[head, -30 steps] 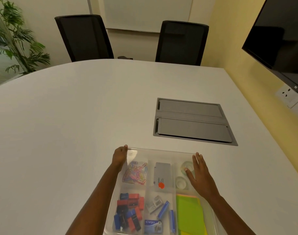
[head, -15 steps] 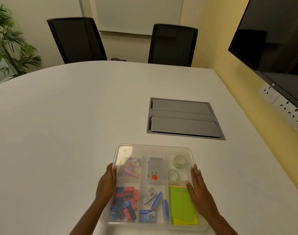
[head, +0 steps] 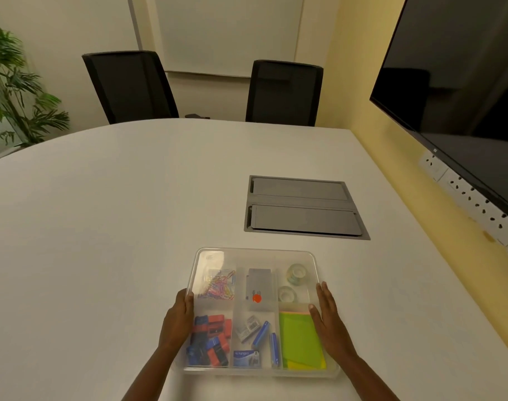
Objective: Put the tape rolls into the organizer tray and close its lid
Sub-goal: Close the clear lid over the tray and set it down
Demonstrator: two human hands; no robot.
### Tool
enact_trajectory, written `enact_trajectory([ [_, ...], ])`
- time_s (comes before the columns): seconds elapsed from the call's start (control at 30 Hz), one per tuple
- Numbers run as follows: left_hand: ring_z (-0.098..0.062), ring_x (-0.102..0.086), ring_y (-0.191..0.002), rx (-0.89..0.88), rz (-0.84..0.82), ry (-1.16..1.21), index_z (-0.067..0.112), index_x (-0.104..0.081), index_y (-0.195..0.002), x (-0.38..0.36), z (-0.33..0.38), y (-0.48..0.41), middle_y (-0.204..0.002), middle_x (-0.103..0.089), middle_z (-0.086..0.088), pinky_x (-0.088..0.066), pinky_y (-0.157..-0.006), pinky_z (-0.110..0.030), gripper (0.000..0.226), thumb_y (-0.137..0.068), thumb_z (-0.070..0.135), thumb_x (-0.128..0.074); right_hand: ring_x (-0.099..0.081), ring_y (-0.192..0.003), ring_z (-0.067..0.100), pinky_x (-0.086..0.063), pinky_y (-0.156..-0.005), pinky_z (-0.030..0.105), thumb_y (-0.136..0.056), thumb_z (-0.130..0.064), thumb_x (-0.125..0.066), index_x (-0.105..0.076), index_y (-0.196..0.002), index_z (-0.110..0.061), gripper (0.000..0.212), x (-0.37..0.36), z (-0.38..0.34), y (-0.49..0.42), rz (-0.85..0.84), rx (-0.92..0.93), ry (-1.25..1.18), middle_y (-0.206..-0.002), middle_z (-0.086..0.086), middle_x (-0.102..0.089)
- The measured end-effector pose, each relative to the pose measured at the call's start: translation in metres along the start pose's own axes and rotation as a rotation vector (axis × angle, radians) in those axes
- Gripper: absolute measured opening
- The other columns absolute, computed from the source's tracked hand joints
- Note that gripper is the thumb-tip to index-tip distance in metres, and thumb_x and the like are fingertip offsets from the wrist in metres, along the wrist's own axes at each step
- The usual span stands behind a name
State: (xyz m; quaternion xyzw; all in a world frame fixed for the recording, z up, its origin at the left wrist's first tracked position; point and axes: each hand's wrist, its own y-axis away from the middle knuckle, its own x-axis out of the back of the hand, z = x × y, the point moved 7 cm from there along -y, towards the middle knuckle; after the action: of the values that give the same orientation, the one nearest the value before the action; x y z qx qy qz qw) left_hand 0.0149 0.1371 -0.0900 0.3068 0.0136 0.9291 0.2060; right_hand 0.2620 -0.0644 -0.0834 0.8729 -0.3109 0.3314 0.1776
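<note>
The clear organizer tray [head: 255, 253] lies on the white table in front of me with its transparent lid down over it. Two clear tape rolls show through the lid in the far right compartment, one [head: 297, 274] behind the other [head: 286, 293]. My left hand [head: 178, 319] rests against the tray's left edge, fingers curled onto the lid. Flat on the lid's right edge lies my right hand [head: 329, 324], fingers straight and together. Neither hand lifts anything.
Other compartments hold coloured paper clips [head: 219, 286], a grey box [head: 258, 287], red and blue clips [head: 210, 340], staple boxes and green sticky notes [head: 300, 340]. A grey cable hatch [head: 303, 208] is set in the table beyond. Two black chairs stand at the far side; a screen hangs at right.
Both hands slid back from the lid's far edge and top to its left and right sides. The view shifted, so the whole tray now shows.
</note>
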Motion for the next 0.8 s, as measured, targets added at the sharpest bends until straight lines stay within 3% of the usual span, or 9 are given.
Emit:
enact_trajectory([
  [0.1, -0.032, -0.059, -0.089, 0.023, 0.0, 0.003, 0.002, -0.044, -0.113, 0.0, -0.007, 0.01, -0.109, -0.06, -0.018, -0.05, -0.087, -0.045, 0.028, -0.097, 0.02, -0.03, -0.021, -0.146, 0.021, -0.016, -0.119, 0.033, -0.101, -0.012, -0.037, -0.016, -0.148, -0.009, 0.051, -0.001, 0.018, 0.014, 0.054, -0.142, -0.192, -0.158, 0.009, -0.019],
  [0.27, -0.027, -0.055, -0.082, 0.01, 0.036, 0.063, 0.001, -0.049, -0.102, 0.003, -0.006, 0.015, -0.103, -0.061, -0.019, -0.048, -0.083, -0.039, 0.021, -0.096, 0.013, -0.034, -0.047, -0.13, 0.032, -0.036, -0.107, 0.034, -0.101, -0.014, -0.038, -0.043, -0.137, -0.004, 0.037, 0.001, 0.036, 0.026, 0.105, -0.309, -0.24, -0.14, 0.018, -0.051],
  [0.43, -0.027, -0.054, -0.081, 0.002, 0.04, 0.075, -0.001, -0.051, -0.097, 0.004, 0.003, -0.005, -0.098, -0.061, -0.021, -0.043, -0.074, -0.033, 0.022, -0.096, 0.011, -0.033, -0.056, -0.113, 0.038, -0.042, -0.094, 0.037, -0.1, -0.01, -0.04, -0.054, -0.123, 0.003, 0.03, 0.007, 0.026, 0.009, 0.143, -0.33, -0.229, -0.121, 0.027, -0.062],
  [0.57, -0.034, -0.057, -0.083, -0.006, 0.037, 0.055, 0.007, -0.047, -0.088, 0.0, 0.013, -0.03, -0.089, -0.059, -0.015, -0.039, -0.068, -0.03, 0.018, -0.097, 0.012, -0.033, -0.058, -0.102, 0.035, -0.034, -0.075, 0.029, -0.1, -0.011, -0.039, -0.056, -0.118, 0.004, 0.029, 0.012, 0.018, -0.014, 0.158, -0.332, -0.216, -0.111, 0.022, -0.066],
  [0.67, -0.027, -0.054, -0.081, -0.003, 0.033, 0.044, 0.0, -0.052, -0.099, -0.006, 0.019, -0.048, -0.096, -0.06, -0.018, -0.04, -0.07, -0.029, 0.023, -0.097, 0.012, -0.033, -0.056, -0.092, 0.029, -0.033, -0.073, 0.028, -0.101, -0.012, -0.038, -0.056, -0.115, 0.006, 0.029, 0.015, 0.015, -0.032, 0.155, -0.328, -0.202, -0.103, 0.019, -0.065],
  [0.8, -0.025, -0.053, -0.08, -0.001, 0.026, 0.033, -0.004, -0.051, -0.103, -0.014, 0.025, -0.068, -0.103, -0.062, -0.024, -0.042, -0.071, -0.032, 0.025, -0.097, 0.012, -0.033, -0.059, -0.099, 0.041, -0.043, -0.079, 0.04, -0.1, -0.01, -0.039, -0.057, -0.105, 0.01, 0.028, 0.021, 0.011, -0.049, 0.18, -0.321, -0.189, -0.102, 0.03, -0.066],
])
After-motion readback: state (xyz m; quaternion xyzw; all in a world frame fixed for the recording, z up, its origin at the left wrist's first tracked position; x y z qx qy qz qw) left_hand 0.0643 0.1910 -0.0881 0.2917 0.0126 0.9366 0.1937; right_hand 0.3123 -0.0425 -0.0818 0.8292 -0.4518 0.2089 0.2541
